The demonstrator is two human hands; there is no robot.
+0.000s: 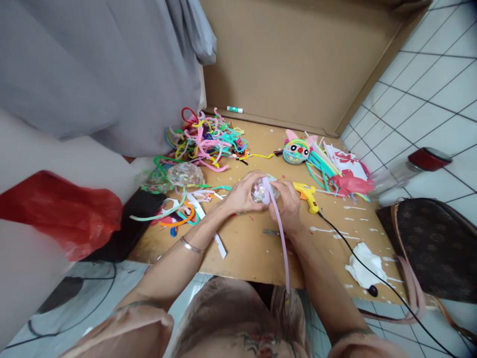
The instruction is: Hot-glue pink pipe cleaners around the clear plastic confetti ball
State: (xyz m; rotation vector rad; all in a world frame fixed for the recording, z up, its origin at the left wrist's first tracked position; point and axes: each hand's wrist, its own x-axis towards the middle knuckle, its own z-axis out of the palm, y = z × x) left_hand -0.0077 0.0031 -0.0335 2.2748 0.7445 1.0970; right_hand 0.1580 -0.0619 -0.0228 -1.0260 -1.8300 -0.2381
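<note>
Between my two hands, over the middle of the table, is a clear ball [257, 192] with shiny bits in it. My left hand [244, 195] is wrapped round its left side. My right hand [287, 201] closes in from the right, its fingers at a lilac pipe cleaner [282, 238] that lies against the ball. The long free end of this pipe cleaner hangs toward my lap. Just right of my right hand lies a yellow glue gun [310, 197]. Below the hands rests a small dark tool [271, 232], partly hidden by my right wrist.
A tangled heap of coloured pipe cleaners [208, 139] lies back left, near another clear ball [185, 174]. A decorated round face [296, 151] sits back right. A bottle with a red lid [428, 160], a brown bag [432, 243] and crumpled tissue [366, 263] are at the right.
</note>
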